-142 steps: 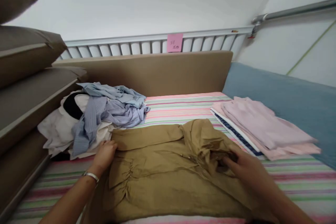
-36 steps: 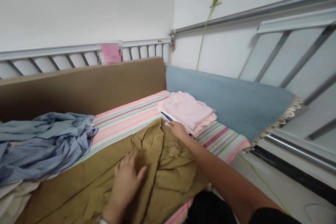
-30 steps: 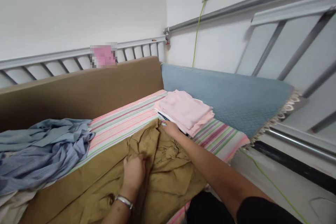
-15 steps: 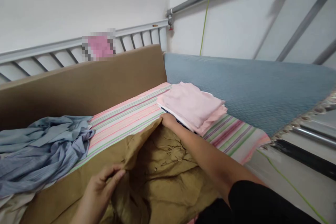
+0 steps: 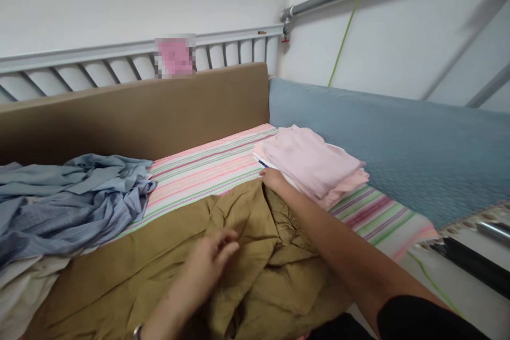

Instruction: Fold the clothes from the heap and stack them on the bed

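Note:
An olive-brown garment (image 5: 159,260) is spread wrinkled across the striped sheet (image 5: 199,170), with a gathered part showing near its right end. My right hand (image 5: 273,178) pinches the garment's far edge, close to a stack of folded pink clothes (image 5: 314,162). Above the middle of the garment is my left hand (image 5: 217,255), slightly blurred. Its fingers are loosely bent and a little apart, with no cloth visible between them.
Crumpled blue clothes (image 5: 79,202) lie at the left, beside pale cloth (image 5: 27,287). A brown padded board (image 5: 159,111) and a blue padded panel (image 5: 398,143) border the bed. Behind stands a white radiator (image 5: 119,71); a green cord (image 5: 350,26) hangs at the wall.
My left hand has let go of the garment's edge and moved right; the lifted flap now lies flatter. My right hand keeps its grip on the far edge. The view has shifted left.

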